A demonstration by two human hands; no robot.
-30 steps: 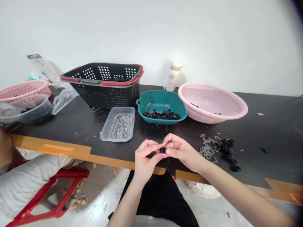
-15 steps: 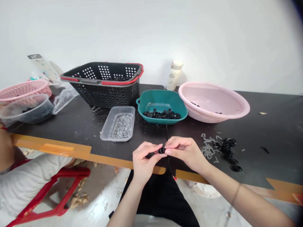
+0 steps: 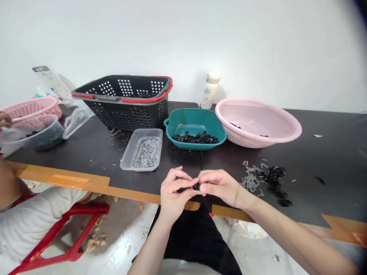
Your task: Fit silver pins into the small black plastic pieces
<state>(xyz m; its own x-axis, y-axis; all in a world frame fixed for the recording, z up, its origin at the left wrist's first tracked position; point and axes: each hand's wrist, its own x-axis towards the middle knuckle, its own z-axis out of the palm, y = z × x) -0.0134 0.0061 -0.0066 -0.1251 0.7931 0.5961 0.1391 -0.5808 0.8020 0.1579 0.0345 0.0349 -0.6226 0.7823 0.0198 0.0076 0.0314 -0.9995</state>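
Note:
Between my two hands, just above the table's front edge, is a small round black part, partly covered by fingers. My left hand pinches it from the left between thumb and fingers. From the other side, my right hand grips the same part with thumb and forefinger. To the right of my hands lie a heap of small silvery pins and a pile of round black parts. Ahead stands a teal basin with many black parts in it, beside a clear plastic tub of metal pins.
A black basket with red handles stands behind the tub. At the right is a pink colander, near a white bottle. On the left, another person's hand is by a pink basket and a clear bowl.
My hands have drawn slightly closer around the black part, and my left fingers have shifted over it. Another person's hand has appeared at the left edge.

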